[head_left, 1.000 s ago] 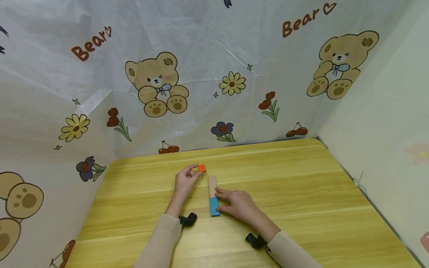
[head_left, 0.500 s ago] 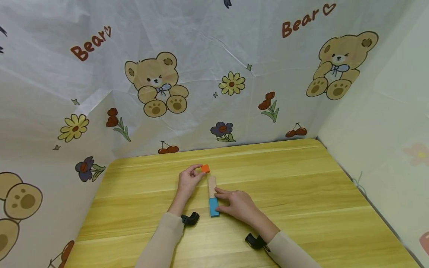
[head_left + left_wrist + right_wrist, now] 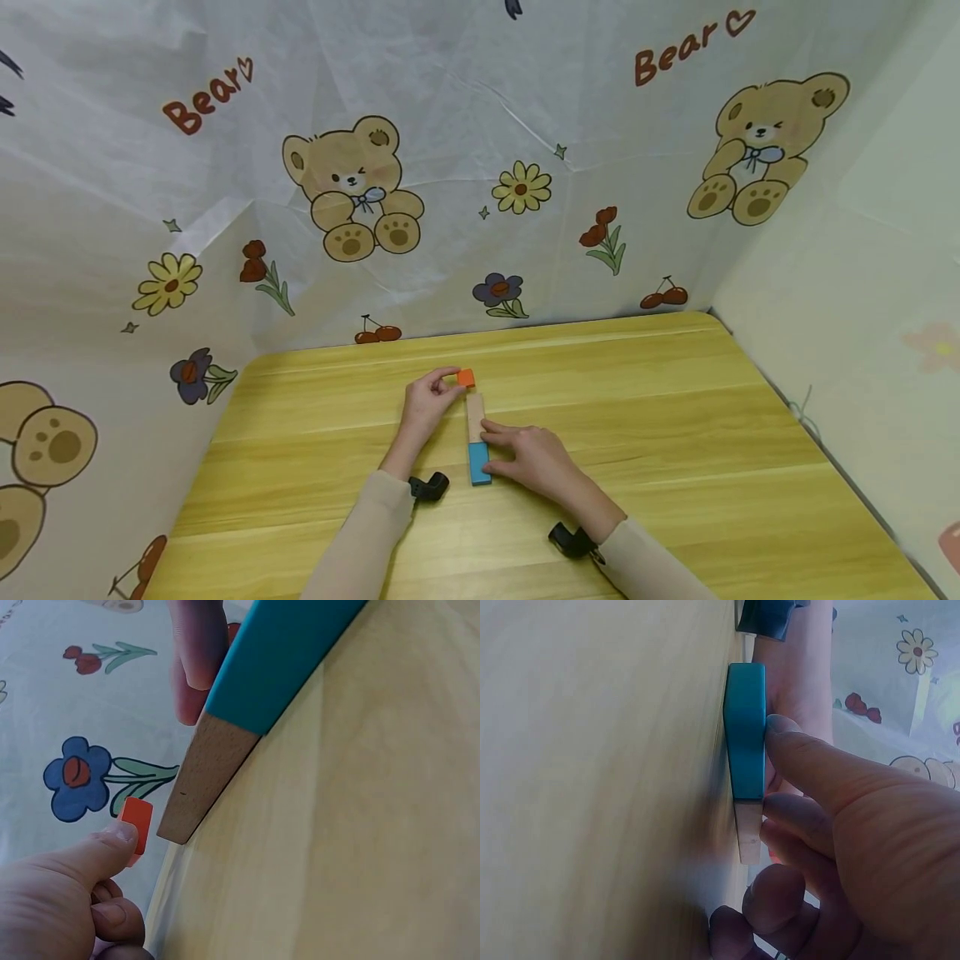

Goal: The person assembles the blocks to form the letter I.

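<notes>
My left hand (image 3: 427,407) pinches a small orange block (image 3: 466,378) between thumb and fingertips, just beyond the far end of a plain wooden block (image 3: 475,412). In the left wrist view, a narrow gap shows between the orange block (image 3: 135,825) and the wooden end. A blue block (image 3: 478,467) lies end to end with the wooden one, forming a straight row. My right hand (image 3: 536,458) rests along the row's right side. Its thumb touches the blue block (image 3: 746,731), while the index fingertip is at the wooden block (image 3: 748,832).
The blocks lie on a wood-grain table (image 3: 675,417). A white bear-print cloth (image 3: 450,100) hangs behind it and on the left, with a pale wall (image 3: 862,292) to the right. Each wrist carries a small black camera (image 3: 573,540).
My left hand has carried the orange block a little to the right, almost in line with the row. The right hand and the two lying blocks have stayed put.
</notes>
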A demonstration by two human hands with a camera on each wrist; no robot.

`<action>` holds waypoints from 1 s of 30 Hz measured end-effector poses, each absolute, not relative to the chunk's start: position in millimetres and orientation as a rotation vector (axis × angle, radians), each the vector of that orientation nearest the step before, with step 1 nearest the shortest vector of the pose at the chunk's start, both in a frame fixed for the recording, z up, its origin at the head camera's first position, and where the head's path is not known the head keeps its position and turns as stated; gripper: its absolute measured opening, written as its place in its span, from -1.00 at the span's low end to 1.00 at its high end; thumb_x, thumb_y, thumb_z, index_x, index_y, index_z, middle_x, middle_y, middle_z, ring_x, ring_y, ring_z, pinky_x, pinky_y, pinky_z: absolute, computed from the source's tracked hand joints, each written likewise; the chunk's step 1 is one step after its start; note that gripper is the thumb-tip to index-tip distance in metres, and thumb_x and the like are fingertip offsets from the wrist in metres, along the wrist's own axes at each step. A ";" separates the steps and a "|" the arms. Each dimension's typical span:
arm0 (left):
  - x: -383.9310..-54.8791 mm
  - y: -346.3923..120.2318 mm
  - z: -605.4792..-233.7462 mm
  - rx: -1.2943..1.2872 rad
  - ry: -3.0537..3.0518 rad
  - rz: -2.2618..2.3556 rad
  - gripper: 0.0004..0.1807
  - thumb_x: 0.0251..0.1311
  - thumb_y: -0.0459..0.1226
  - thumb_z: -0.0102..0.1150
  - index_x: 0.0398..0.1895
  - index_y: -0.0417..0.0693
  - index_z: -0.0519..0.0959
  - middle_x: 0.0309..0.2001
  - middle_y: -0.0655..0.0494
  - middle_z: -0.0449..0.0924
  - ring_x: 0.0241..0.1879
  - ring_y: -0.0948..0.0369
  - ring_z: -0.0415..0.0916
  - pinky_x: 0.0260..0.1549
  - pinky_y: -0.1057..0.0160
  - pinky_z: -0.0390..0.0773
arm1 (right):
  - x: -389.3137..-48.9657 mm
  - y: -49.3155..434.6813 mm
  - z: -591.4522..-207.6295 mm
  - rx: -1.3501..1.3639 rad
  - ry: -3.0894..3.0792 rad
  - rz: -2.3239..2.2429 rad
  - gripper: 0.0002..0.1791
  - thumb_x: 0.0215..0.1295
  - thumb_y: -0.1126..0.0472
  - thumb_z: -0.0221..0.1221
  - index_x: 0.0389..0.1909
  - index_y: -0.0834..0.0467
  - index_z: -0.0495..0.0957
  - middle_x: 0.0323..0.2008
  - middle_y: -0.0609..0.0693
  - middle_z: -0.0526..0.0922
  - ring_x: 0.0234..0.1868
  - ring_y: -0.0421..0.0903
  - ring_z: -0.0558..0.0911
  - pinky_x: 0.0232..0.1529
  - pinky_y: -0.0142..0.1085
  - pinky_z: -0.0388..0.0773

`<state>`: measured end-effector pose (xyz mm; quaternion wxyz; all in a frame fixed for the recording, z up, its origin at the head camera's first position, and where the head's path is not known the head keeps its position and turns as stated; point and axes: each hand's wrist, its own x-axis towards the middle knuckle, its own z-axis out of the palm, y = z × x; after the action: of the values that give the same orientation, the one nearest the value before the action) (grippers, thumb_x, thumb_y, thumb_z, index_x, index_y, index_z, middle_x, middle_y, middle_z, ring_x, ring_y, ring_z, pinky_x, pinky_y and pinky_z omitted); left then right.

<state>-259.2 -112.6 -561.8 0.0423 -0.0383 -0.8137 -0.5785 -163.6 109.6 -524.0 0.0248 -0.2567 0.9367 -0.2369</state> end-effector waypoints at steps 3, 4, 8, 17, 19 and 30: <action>-259.8 -111.6 -559.8 -0.120 -2.499 -1.767 -0.67 0.29 -0.21 0.50 0.11 0.02 0.78 -0.56 0.22 0.45 -0.58 0.29 0.25 -0.46 0.35 0.37 | -164.1 109.9 -524.2 -0.803 2.895 -0.733 -0.40 0.34 -0.15 0.41 0.34 -0.03 0.66 0.42 -0.17 0.60 -0.05 -0.01 0.80 -0.21 -0.29 0.64; -260.0 -111.2 -558.9 -0.121 -2.505 -1.760 -0.67 0.29 -0.21 0.50 0.11 0.03 0.79 -0.56 0.22 0.45 -0.58 0.29 0.25 -0.48 0.35 0.35 | -164.2 109.9 -524.2 -0.806 2.895 -0.733 -0.40 0.34 -0.15 0.41 0.34 -0.03 0.66 0.42 -0.17 0.60 -0.04 -0.01 0.80 -0.20 -0.29 0.64; -261.0 -109.6 -556.1 -0.112 -2.540 -1.714 -0.68 0.29 -0.19 0.50 0.10 0.05 0.79 -0.54 0.22 0.45 -0.57 0.28 0.26 -0.53 0.36 0.28 | -165.2 109.7 -523.3 -0.808 2.894 -0.729 -0.40 0.35 -0.16 0.40 0.35 -0.02 0.66 0.42 -0.17 0.60 -0.06 -0.02 0.80 -0.20 -0.29 0.64; -265.4 -108.7 -557.9 -0.109 -2.594 -1.674 -0.70 0.29 -0.18 0.50 0.07 0.09 0.81 -0.55 0.21 0.45 -0.57 0.26 0.26 -0.54 0.36 0.27 | -165.0 109.7 -523.8 -0.804 2.897 -0.719 -0.40 0.35 -0.17 0.40 0.34 -0.02 0.67 0.42 -0.17 0.60 -0.09 -0.05 0.80 -0.22 -0.32 0.62; -265.4 -108.7 -557.4 -0.110 -2.595 -1.680 -0.70 0.29 -0.19 0.50 0.07 0.08 0.81 -0.55 0.21 0.44 -0.57 0.26 0.26 -0.54 0.36 0.26 | -164.9 109.5 -524.6 -0.797 2.894 -0.720 -0.40 0.35 -0.17 0.40 0.34 -0.03 0.66 0.43 -0.18 0.59 -0.14 -0.06 0.79 -0.23 -0.32 0.61; -264.5 -107.5 -555.1 -0.104 -2.645 -1.669 -0.70 0.31 -0.19 0.48 0.09 0.05 0.80 -0.57 0.22 0.41 -0.57 0.25 0.26 -0.52 0.34 0.27 | -162.8 109.2 -524.7 -0.789 2.888 -0.731 -0.40 0.36 -0.18 0.39 0.35 -0.04 0.66 0.43 -0.18 0.59 -0.16 -0.07 0.79 -0.25 -0.33 0.61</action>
<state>-264.5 -107.5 -555.1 0.0061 -0.0333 -0.8453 -0.5332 -162.8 109.2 -524.7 0.0300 -0.2559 0.9367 -0.2370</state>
